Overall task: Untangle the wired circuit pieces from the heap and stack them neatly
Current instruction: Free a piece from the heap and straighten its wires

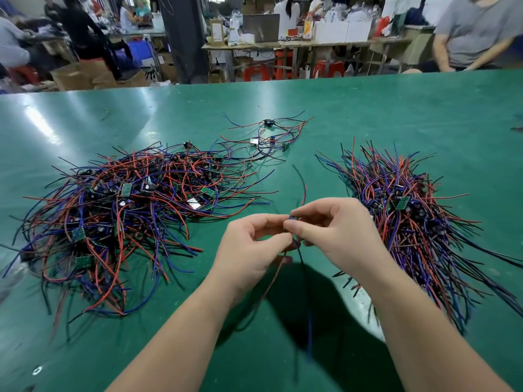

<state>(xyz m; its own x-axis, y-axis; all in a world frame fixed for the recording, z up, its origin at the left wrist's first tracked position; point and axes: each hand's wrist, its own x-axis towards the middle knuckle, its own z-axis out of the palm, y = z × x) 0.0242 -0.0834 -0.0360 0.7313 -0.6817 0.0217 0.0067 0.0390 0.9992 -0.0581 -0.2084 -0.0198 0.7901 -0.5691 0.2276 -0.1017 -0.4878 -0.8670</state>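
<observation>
Table (pixel 368 108) tally
One tangled heap (pixel 121 222) left side, one stack (pixel 410 222) right side, one small cluster (pixel 268 137) far middle, one held piece (pixel 302 264).

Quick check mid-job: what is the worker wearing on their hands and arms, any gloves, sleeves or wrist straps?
Nothing is worn. The left hand and right hand are bare: no gloves, rings or finger cots. The left forearm and right forearm are bare too, with no sleeves, watch or wrist strap in view.
</observation>
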